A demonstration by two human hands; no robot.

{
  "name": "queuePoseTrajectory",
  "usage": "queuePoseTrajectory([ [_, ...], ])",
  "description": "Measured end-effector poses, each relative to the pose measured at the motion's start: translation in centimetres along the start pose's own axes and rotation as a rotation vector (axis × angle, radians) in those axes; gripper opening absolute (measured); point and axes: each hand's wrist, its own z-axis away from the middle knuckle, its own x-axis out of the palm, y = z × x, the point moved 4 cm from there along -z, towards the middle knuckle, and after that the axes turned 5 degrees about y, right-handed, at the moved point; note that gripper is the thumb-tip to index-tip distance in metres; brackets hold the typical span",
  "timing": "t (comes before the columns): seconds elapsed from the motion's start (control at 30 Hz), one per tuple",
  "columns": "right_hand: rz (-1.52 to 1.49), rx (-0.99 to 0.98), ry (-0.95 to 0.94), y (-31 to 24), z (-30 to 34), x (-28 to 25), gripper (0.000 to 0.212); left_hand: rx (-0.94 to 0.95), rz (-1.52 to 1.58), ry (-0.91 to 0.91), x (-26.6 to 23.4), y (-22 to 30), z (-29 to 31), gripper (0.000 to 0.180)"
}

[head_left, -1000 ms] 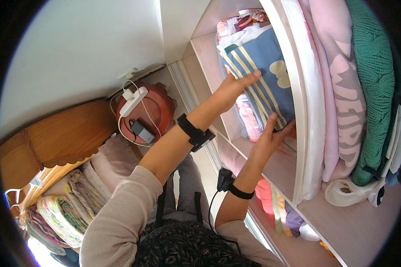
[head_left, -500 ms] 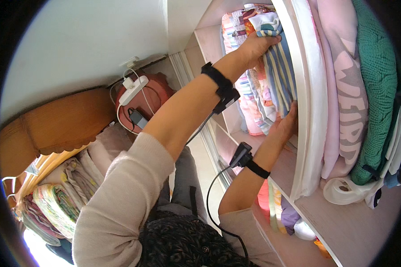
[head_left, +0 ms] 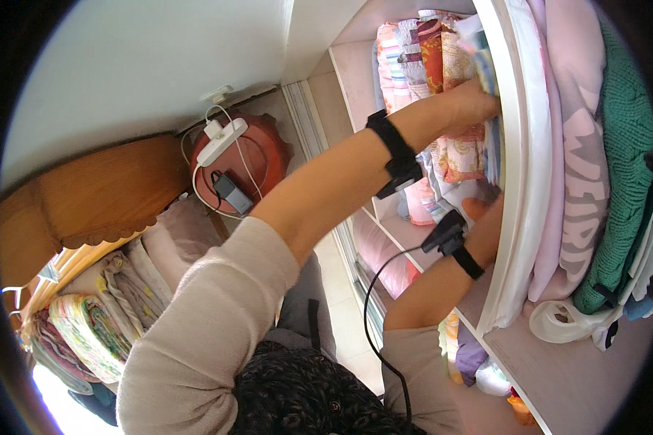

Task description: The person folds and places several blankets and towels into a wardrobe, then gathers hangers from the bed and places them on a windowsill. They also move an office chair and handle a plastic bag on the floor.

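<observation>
A folded striped cloth (head_left: 493,148) in blue and cream stands in the wardrobe compartment, mostly behind the white upright panel (head_left: 513,167). My left hand (head_left: 479,104) is closed at its upper part, with the fingertips behind the panel. Lower down, my right hand (head_left: 484,208) is close to the cloth's bottom end; blur and the panel hide its fingers. Beside the cloth, to the left, a row of folded patterned bedding (head_left: 450,65) in orange, red and pink fills the compartment.
Right of the panel are pink bedding (head_left: 573,145) and a green knitted blanket (head_left: 620,167). More textiles (head_left: 471,359) lie on a lower shelf. At left, a power strip (head_left: 222,142) rests on a red round stool (head_left: 268,156), near folded quilts (head_left: 87,337).
Both hands and the striped cloth have moved right, further behind the panel. More of the patterned bedding shows. The view has shifted slightly.
</observation>
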Motion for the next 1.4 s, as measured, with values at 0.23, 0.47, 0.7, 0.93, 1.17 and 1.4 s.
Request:
queuePoseTrajectory([
  [0.23,0.066,-0.064,-0.063,-0.7,-2.9,5.5,0.068,0.022,-0.167,0.248,-3.4,-3.1,-0.1,0.056],
  [0.47,0.177,-0.182,-0.126,-2.3,-1.5,4.5,0.073,-0.21,-0.209,0.089,-4.8,-5.2,6.6,0.05],
  [0.7,0.265,-0.208,-0.328,-2.2,-3.7,9.5,0.073,-0.323,-0.299,0.113,-7.6,-10.4,15.0,0.048],
  [0.93,0.262,-0.429,-0.247,-2.6,5.8,4.1,0.069,-0.349,-0.254,0.455,-11.3,-9.6,29.9,0.042],
  [1.17,0.31,-0.341,-1.608,0.9,26.7,-10.6,0.06,-0.454,-0.318,0.573,-9.4,-7.0,43.2,0.039],
  [1.4,0.301,-0.399,-1.199,-0.8,27.7,-24.3,0.049,-0.465,-0.474,0.252,-1.1,-8.0,45.9,0.037],
])
